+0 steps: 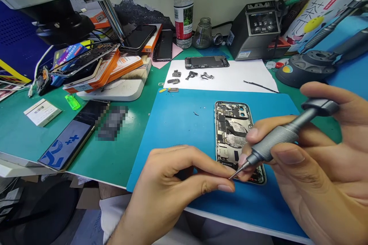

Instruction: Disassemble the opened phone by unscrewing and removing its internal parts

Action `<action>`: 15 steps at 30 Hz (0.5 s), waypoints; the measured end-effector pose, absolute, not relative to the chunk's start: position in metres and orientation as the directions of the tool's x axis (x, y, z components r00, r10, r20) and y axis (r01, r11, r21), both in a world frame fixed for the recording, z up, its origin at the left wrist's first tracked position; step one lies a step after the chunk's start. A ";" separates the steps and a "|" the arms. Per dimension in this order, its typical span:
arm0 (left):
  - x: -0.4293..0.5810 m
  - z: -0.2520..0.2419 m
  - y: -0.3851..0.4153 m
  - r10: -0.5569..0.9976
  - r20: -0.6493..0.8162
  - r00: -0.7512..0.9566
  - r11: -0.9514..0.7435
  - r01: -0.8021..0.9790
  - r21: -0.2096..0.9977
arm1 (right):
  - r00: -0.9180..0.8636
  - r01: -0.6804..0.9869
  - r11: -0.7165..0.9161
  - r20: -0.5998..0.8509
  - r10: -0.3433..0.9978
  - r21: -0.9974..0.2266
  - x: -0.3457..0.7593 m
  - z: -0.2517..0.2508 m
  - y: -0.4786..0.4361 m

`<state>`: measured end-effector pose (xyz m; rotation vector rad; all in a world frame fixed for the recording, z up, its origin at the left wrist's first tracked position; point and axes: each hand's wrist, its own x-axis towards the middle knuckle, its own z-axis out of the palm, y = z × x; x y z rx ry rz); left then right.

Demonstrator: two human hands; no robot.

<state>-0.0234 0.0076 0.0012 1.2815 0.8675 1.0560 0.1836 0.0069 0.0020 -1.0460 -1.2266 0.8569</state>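
My right hand is wrapped round a grey precision screwdriver, one finger resting by its cap. The driver slants down to the left. Its thin tip meets the pinched thumb and forefinger of my left hand; anything small between those fingers is hidden. Behind both hands an opened smartphone lies on the blue mat. Its circuit board and a round coil with a black flex cable are exposed, and my fingers cover part of its lower end.
Several small phone parts and a screen assembly lie on white paper. Left are a phone, a lighter and a small box. A microscope overhangs. Behind stand a bottle and a soldering station.
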 end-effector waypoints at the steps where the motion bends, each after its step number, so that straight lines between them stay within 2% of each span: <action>1: -0.023 0.001 0.008 0.950 0.056 0.308 -0.020 -0.119 0.993 | 0.160 0.025 0.306 0.306 0.938 -0.952 0.184 0.002 0.007; 15: -0.023 0.003 0.009 0.950 0.097 0.297 -0.070 -0.102 0.992 | 0.205 0.046 0.288 0.291 0.934 -0.956 0.180 0.004 0.005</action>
